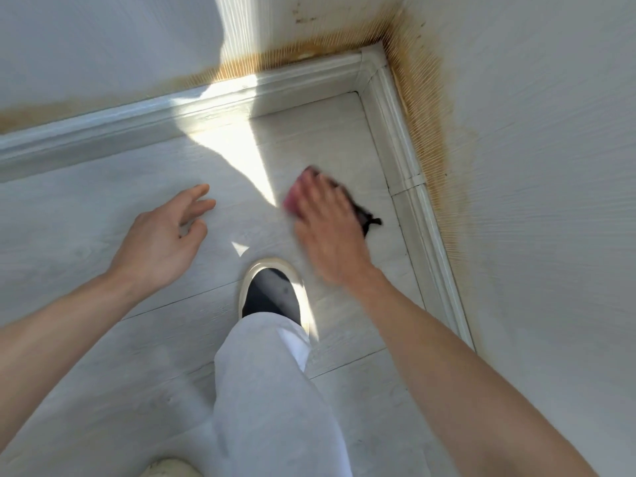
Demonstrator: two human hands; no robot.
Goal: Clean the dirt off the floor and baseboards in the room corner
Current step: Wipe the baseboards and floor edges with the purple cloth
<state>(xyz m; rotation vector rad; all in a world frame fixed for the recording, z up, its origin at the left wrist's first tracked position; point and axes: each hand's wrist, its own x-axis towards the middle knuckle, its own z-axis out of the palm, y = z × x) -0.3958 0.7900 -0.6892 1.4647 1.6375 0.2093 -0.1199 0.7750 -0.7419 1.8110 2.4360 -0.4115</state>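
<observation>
Far left, the long baseboard [103, 125] runs left to right toward the room corner [370, 62], with a brown dirt band [213, 75] on the wall just above it.

Our left hand [161, 235] hovers over the pale plank floor [86, 218], fingers spread and relaxed, holding nothing. We cannot tell whether it touches the boards.

At centre, 1 dark shoe with a cream sole [272, 290] is planted between the 2 arms, under a grey trouser leg [272, 390].

Our right hand [327, 222] lies flat, palm down, pressing a pink sponge [296, 194] to the floor; it is motion-blurred, so we judge a wipe is in progress. A dark scrap [370, 220] shows at its right edge; what it is, we cannot tell.

Right again, the second baseboard [413, 194] runs from the corner back toward us, its long axis roughly in line with the right forearm. It lies near the sponge, off to its right, and a heavier dirt band [426, 139] follows the wall behind it. The right hand is plainly the nearer; a sideways push rightward should meet that board.
</observation>
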